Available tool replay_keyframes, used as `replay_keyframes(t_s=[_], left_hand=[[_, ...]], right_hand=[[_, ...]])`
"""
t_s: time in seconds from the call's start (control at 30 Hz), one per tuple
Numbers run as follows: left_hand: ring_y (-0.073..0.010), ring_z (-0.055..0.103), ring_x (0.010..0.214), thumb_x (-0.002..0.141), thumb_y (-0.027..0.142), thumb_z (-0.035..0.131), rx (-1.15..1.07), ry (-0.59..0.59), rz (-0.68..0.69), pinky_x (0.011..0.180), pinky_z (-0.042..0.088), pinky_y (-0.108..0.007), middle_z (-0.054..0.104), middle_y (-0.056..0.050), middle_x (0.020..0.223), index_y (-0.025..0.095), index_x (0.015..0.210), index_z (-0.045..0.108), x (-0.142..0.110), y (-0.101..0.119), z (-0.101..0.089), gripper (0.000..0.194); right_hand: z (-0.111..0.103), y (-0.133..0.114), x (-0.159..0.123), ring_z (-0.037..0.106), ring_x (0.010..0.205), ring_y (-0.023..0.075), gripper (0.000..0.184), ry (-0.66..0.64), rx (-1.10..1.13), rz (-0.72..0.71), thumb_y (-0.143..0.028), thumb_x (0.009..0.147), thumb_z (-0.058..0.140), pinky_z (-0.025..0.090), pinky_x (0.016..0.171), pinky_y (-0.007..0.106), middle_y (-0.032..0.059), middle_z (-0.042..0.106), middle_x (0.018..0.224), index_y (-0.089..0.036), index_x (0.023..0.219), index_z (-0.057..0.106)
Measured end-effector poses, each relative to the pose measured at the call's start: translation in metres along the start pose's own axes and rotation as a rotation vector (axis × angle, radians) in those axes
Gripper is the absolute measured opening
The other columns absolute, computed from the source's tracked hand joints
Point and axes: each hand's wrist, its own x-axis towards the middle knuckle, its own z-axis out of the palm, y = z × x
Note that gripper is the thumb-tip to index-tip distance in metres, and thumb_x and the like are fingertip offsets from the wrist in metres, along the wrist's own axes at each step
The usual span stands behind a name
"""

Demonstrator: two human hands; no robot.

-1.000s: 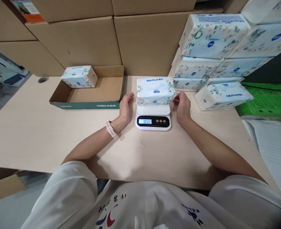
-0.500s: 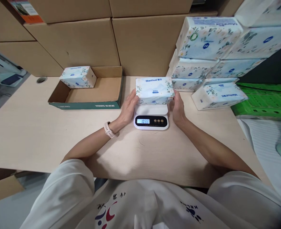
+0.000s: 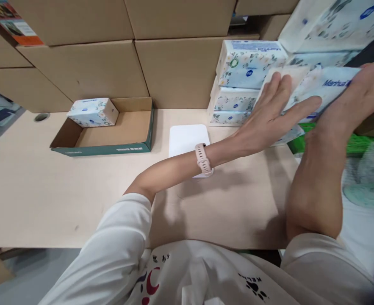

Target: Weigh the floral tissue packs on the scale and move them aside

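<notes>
A pack of tissues (image 3: 325, 87) printed "Manhua" is held up, tilted, between my two hands at the right. My left hand (image 3: 271, 112) presses its left end with the fingers stretched along it. At the other end, my right hand (image 3: 355, 97) grips the pack, its fingers partly hidden. Below my left forearm lies a white kitchen scale (image 3: 187, 137) with nothing on its plate; the forearm hides its display. Stacked tissue packs (image 3: 253, 63) stand just behind my left hand.
A shallow green-sided cardboard box (image 3: 123, 149) at the left holds one tissue pack (image 3: 93, 112) in its back left corner. Large cardboard boxes (image 3: 180, 72) form a wall behind the table (image 3: 104, 203). A green crate (image 3: 348, 146) sits beyond the right edge.
Both hands have lifted the tissue pack off the scale and carried it right, up to the stacked packs. My left forearm now crosses over the scale. The view has shifted slightly.
</notes>
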Motion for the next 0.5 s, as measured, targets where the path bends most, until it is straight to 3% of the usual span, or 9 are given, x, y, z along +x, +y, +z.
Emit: replay_keyframes(t_s=[0.07, 0.13, 0.17, 0.3, 0.4, 0.5], left_hand=[[-0.0355, -0.003, 0.179, 0.117, 0.044, 0.061, -0.057, -0.01, -0.14, 0.144, 0.022, -0.043, 0.0, 0.015, 0.194, 0.02, 0.141, 0.074, 0.021, -0.003, 0.016, 0.036], [-0.034, 0.005, 0.181, 0.117, 0.036, 0.061, -0.126, 0.032, -0.313, 0.143, 0.027, -0.044, 0.009, 0.007, 0.195, 0.014, 0.131, 0.075, 0.037, -0.008, 0.029, 0.029], [-0.0326, 0.012, 0.182, 0.117, 0.032, 0.061, -0.171, 0.06, -0.399, 0.142, 0.03, -0.044, 0.016, 0.003, 0.195, 0.013, 0.126, 0.075, 0.044, -0.01, 0.034, 0.025], [-0.0322, 0.04, 0.176, 0.117, 0.03, 0.061, -0.418, 0.126, -0.612, 0.136, 0.044, -0.048, 0.044, -0.003, 0.188, 0.017, 0.106, 0.075, 0.056, -0.023, 0.038, 0.021], [-0.0413, 0.039, 0.177, 0.11, 0.032, 0.074, -0.445, 0.114, -0.596, 0.131, 0.053, -0.053, 0.053, -0.002, 0.184, 0.02, 0.104, 0.079, 0.043, -0.026, 0.014, 0.014], [-0.0453, 0.048, 0.171, 0.106, 0.027, 0.078, -0.258, 0.129, -0.362, 0.135, 0.05, -0.06, 0.067, -0.005, 0.171, 0.018, 0.116, 0.083, 0.01, -0.01, -0.044, 0.014]], right_hand=[[-0.011, 0.017, 0.024, 0.079, 0.115, 0.0252, 0.043, 0.055, -0.178, 0.063, -0.052, 0.116, 0.053, 0.057, 0.112, 0.054, 0.0059, 0.079, 0.106, -0.021, 0.097, 0.076], [-0.013, 0.03, 0.033, 0.08, 0.113, 0.0247, 0.016, 0.024, -0.285, 0.177, -0.023, 0.111, 0.064, 0.056, 0.112, 0.054, 0.0087, 0.082, 0.113, -0.017, 0.104, 0.078], [-0.011, 0.034, 0.032, 0.08, 0.116, 0.0256, 0.012, 0.008, -0.302, 0.219, -0.013, 0.106, 0.068, 0.055, 0.114, 0.054, 0.0117, 0.083, 0.119, -0.016, 0.111, 0.078], [-0.001, 0.039, 0.012, 0.076, 0.132, 0.033, 0.034, -0.102, -0.319, 0.213, -0.01, 0.098, 0.079, 0.048, 0.123, 0.056, 0.0214, 0.081, 0.137, -0.016, 0.131, 0.079], [-0.003, 0.039, 0.007, 0.067, 0.148, 0.0385, 0.047, -0.153, -0.406, 0.179, -0.014, 0.096, 0.083, 0.041, 0.131, 0.063, 0.0228, 0.077, 0.148, -0.018, 0.142, 0.075], [-0.012, 0.04, 0.017, 0.067, 0.147, 0.0384, 0.042, -0.142, -0.413, 0.057, -0.019, 0.098, 0.081, 0.043, 0.129, 0.064, 0.018, 0.077, 0.147, -0.021, 0.139, 0.074]])
